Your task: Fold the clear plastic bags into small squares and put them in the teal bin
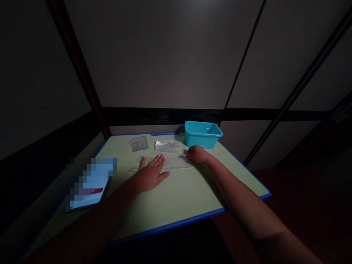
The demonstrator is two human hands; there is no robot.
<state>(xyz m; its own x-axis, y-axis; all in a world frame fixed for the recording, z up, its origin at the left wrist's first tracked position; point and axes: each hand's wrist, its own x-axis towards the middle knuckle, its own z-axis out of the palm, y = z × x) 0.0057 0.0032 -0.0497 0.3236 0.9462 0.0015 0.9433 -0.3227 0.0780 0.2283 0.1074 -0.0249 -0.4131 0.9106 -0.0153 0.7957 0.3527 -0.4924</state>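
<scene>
A clear plastic bag (pixel 178 162) lies flattened across the middle of the table. My left hand (pixel 151 173) rests on its left part, palm down with the fingers spread. At the bag's right end, my right hand (pixel 195 154) has its fingers pinched together on the edge. Just beyond are two more pieces of clear plastic: a folded, shiny bag (pixel 166 145) in the centre and a flat, greyish bag (pixel 140 143) to the left. The far side of my right hand's fingers is hidden.
A turquoise plastic basket (pixel 202 140) stands at the table's back right, close beyond my right hand. On the left lies a tablet-like device (pixel 92 187), partly blurred out. The pale table (pixel 176 200) has a blue edge, and wall panels rise behind it.
</scene>
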